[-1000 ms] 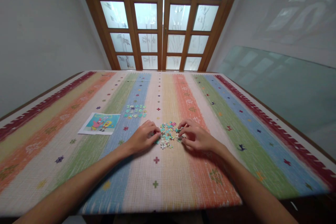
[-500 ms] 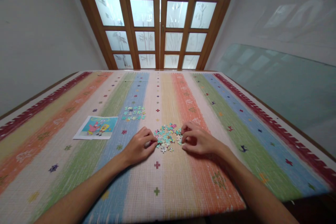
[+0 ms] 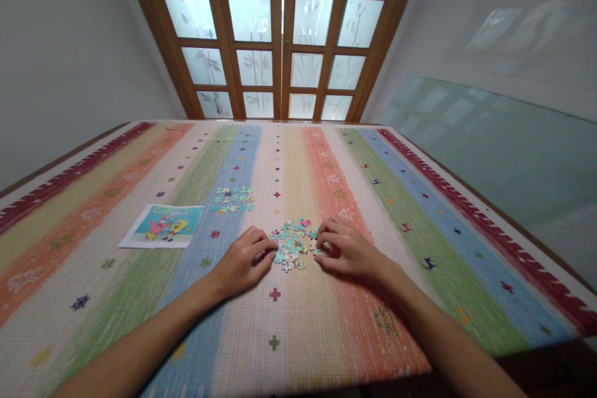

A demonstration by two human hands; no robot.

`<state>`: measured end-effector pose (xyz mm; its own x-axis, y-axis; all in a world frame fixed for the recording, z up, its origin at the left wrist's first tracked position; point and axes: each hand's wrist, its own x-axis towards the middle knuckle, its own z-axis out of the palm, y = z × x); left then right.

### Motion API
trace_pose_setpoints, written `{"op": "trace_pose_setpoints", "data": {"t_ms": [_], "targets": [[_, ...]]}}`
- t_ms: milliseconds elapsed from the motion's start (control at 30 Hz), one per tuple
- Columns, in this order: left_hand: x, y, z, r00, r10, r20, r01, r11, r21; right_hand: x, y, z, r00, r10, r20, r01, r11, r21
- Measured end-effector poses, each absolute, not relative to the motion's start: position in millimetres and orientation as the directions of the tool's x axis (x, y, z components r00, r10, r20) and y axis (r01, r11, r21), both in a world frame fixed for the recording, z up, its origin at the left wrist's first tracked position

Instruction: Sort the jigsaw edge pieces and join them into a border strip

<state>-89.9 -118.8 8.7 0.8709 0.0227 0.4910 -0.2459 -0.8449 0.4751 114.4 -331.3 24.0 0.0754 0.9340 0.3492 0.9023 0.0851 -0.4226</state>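
A loose pile of small jigsaw puzzle pieces (image 3: 293, 244), mostly teal with bits of yellow and pink, lies on the tablecloth between my hands. At its left edge is my left hand (image 3: 246, 261), thumb and forefinger tips drawn together; whether a piece is between them is hidden. My right hand (image 3: 347, 247) rests at the pile's right edge, its fingers curved and thumb apart from them, the tips close to the outer pieces. Farther back on the left, several teal pieces (image 3: 233, 199) lie spread out in rows.
A printed cartoon picture (image 3: 163, 226) lies flat to the left of the rows. The striped tablecloth (image 3: 275, 317) covers the table. Beyond the far edge stand wooden doors with frosted panes (image 3: 254, 15), with pale walls on both sides and a glassy panel (image 3: 494, 143) at right.
The view has shifted slightly, so the table things appear a little farther left. Both hands stay beside the pile, with small changes in the fingers.
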Motion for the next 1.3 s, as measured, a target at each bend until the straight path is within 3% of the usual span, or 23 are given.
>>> {"op": "trace_pose_setpoints", "data": {"t_ms": [200, 400, 567, 767, 900, 1000, 1133, 1300], "targets": [[-91.4, -121.2, 5.8, 0.819, -0.045, 0.572, -0.301, -0.882, 0.362, 110.5, -328.6, 21.4, 0.07, 0.89, 0.45, 0.888, 0.15, -0.435], [-94.7, -133.1, 11.5, 0.758, -0.108, 0.643, -0.374, -0.88, 0.294, 96.3, -324.9, 25.9, 0.178, 0.9, 0.397, 0.73, 0.15, -0.666], [-96.6, -150.3, 14.6, 0.734, -0.123, 0.668, -0.406, -0.868, 0.286, 79.1, -321.8, 30.6, 0.16, 0.913, 0.376, 0.654, 0.188, -0.733], [-97.4, -157.5, 15.8, 0.736, -0.1, 0.67, -0.435, -0.828, 0.355, 64.3, -317.9, 22.3, 0.151, 0.892, 0.426, 0.632, 0.244, -0.735], [-97.8, -141.4, 17.4, 0.725, -0.148, 0.673, -0.453, -0.838, 0.305, 61.9, -318.3, 21.3, 0.147, 0.878, 0.456, 0.68, 0.245, -0.691], [-97.5, -113.3, 21.2, 0.742, -0.1, 0.663, -0.377, -0.88, 0.29, 61.4, -321.5, 22.0, 0.025, 0.907, 0.421, 0.722, 0.275, -0.635], [-101.4, -59.5, 28.5, 0.79, 0.093, 0.607, -0.181, -0.909, 0.375, 59.9, -324.7, 17.4, -0.142, 0.932, 0.334, 0.789, 0.311, -0.53], [-115.1, -2.5, 34.2, 0.876, 0.166, 0.453, -0.044, -0.907, 0.419, 60.4, -324.9, 15.8, -0.196, 0.931, 0.31, 0.821, 0.328, -0.468]]}}
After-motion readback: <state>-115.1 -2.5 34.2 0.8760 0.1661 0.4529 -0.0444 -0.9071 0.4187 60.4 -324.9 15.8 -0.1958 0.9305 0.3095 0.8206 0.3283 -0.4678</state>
